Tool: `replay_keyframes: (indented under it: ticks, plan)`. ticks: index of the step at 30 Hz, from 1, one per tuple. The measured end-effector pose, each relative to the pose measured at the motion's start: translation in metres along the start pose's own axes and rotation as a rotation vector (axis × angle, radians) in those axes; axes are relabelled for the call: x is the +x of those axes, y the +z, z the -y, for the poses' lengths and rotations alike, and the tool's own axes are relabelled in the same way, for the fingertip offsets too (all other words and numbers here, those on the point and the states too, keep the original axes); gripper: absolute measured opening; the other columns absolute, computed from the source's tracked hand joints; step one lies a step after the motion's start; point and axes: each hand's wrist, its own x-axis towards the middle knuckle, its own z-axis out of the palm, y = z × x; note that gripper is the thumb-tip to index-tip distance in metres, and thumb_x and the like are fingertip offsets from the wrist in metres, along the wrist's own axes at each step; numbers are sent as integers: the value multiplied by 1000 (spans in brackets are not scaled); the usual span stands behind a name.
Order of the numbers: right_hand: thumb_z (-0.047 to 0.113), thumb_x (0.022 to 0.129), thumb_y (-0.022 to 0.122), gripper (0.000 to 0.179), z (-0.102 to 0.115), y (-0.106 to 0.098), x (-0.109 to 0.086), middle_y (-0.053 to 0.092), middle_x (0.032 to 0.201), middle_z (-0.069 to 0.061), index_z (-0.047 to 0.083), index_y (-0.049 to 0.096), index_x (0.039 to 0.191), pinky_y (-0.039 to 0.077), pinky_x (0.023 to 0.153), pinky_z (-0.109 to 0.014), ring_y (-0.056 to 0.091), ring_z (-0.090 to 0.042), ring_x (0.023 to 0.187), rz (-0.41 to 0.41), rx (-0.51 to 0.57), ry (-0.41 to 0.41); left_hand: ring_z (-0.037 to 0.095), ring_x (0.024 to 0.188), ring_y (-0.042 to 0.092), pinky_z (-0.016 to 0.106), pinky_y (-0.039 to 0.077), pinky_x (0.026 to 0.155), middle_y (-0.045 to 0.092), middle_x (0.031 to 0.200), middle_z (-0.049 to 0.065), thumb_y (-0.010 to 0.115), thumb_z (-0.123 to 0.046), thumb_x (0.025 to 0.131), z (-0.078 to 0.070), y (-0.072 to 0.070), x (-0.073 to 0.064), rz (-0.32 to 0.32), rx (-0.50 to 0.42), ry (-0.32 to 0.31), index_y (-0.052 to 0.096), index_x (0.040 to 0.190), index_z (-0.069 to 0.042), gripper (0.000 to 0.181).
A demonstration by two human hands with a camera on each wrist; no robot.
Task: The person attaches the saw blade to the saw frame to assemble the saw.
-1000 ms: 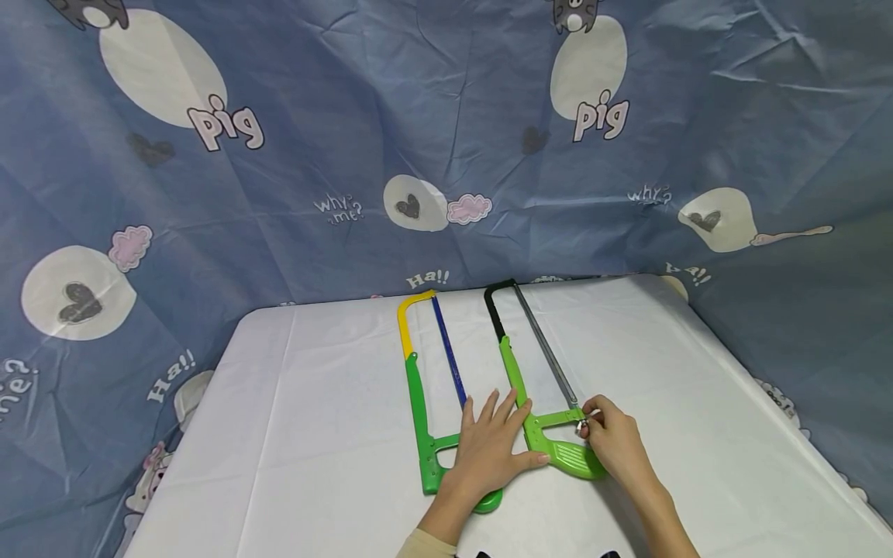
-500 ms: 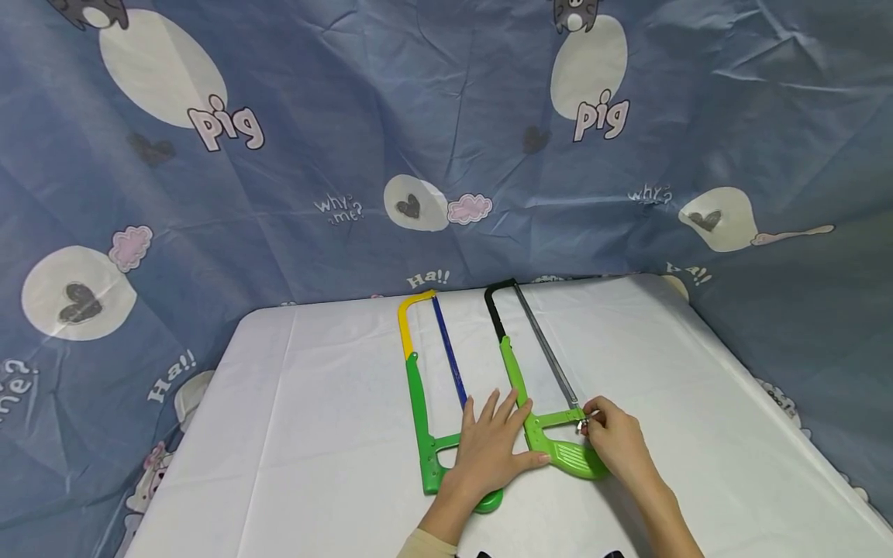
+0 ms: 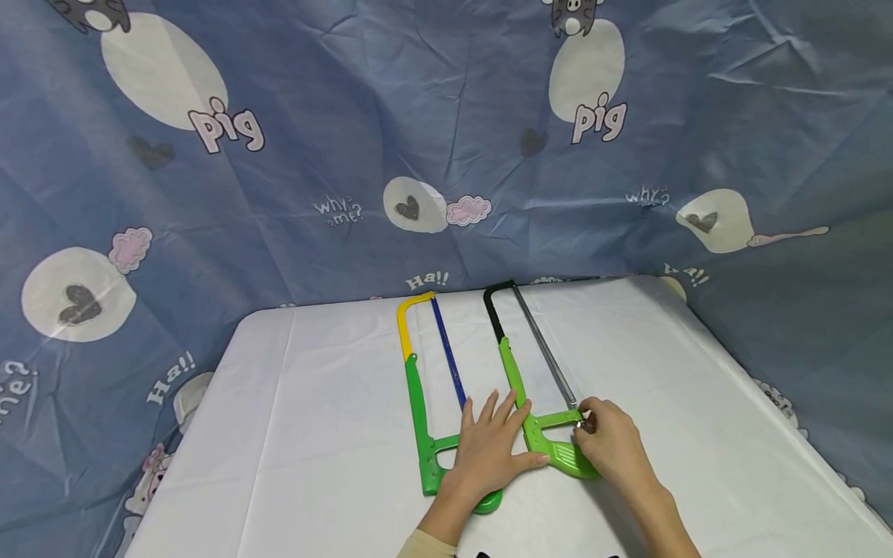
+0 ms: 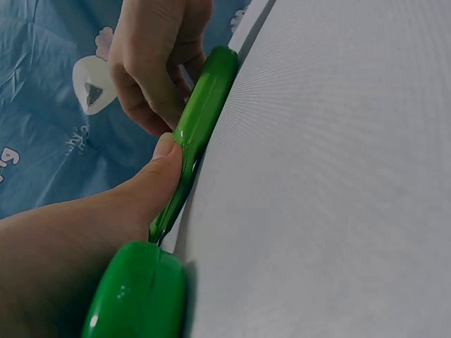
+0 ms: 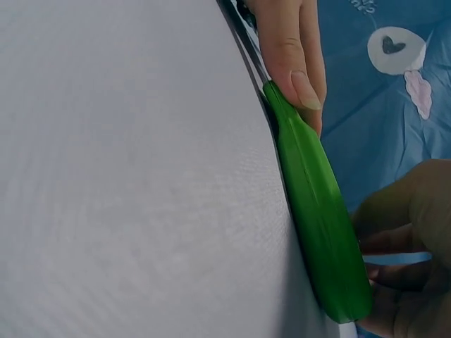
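Two hacksaws lie side by side on the white-covered table. On the right is the light green hacksaw (image 3: 512, 368), with a black front frame and a grey blade. My left hand (image 3: 483, 453) lies with fingers spread, its fingertips on this saw's frame and its thumb against the handle (image 4: 204, 105). Beneath that hand, partly hidden, is the green and yellow hacksaw (image 3: 416, 395) with a blue blade. My right hand (image 3: 614, 442) pinches the small metal wing nut (image 3: 580, 424) at the handle end of the grey blade; its fingers cover most of the nut.
The white table cover (image 3: 335, 434) reaches to a blue printed cloth (image 3: 293, 155) hanging behind and at the sides. Both saw tips lie near the table's back edge. The green and yellow saw's rounded handle end (image 4: 137, 296) shows beside my left wrist.
My right hand has shifted slightly left and its fingers have turned at the wing nut, now covering more of it and of the handle end. The left hand and both saws stay in place.
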Motion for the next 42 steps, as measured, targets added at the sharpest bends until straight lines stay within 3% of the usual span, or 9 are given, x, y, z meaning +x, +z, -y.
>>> replay_keyframes:
  ticks: [10, 16, 21, 31, 36, 42]
  plan:
    - [7, 76, 80, 26, 1, 1, -3, 64, 81, -8, 1, 70, 99, 47, 60, -33, 58, -19, 69, -78, -98, -103, 33, 153, 22, 69, 10, 119, 25, 166, 3, 47, -78, 86, 1, 3, 2, 0, 10, -2, 35, 156, -27, 87]
    - [9, 75, 83, 27, 2, 1, -2, 66, 82, -9, 1, 70, 97, 49, 60, -36, 61, -20, 69, -84, -130, -139, 34, 153, 24, 69, 11, 118, 27, 165, 4, 47, -78, 86, 2, 5, 2, -11, 11, 3, 36, 155, -27, 87]
    - [8, 76, 83, 25, 5, -1, -1, 66, 81, -9, 1, 69, 95, 49, 58, -35, 61, -20, 67, -69, -140, -136, 35, 152, 24, 70, 13, 117, 28, 165, 5, 48, -77, 86, 2, 5, 3, -22, 6, 9, 37, 155, -26, 86]
    - [7, 78, 80, 22, 4, 0, -2, 66, 78, -9, 1, 69, 96, 46, 56, -32, 59, -18, 64, -72, -125, -134, 33, 154, 22, 69, 12, 118, 25, 166, 3, 45, -79, 86, 1, 1, 2, 15, 13, -8, 35, 155, -27, 87]
    - [8, 79, 79, 20, 4, 0, -2, 66, 76, -8, 1, 69, 94, 46, 55, -32, 59, -18, 63, -82, -115, -132, 33, 153, 23, 69, 12, 118, 27, 165, 4, 46, -78, 86, 2, 2, 3, -4, 9, -1, 36, 155, -27, 86]
    - [9, 81, 78, 19, 4, -1, 0, 67, 75, -9, 1, 69, 95, 47, 55, -31, 59, -18, 64, -32, -92, -75, 35, 153, 23, 70, 11, 117, 27, 165, 6, 50, -76, 86, 1, 2, 2, -9, -12, 3, 37, 155, -26, 86]
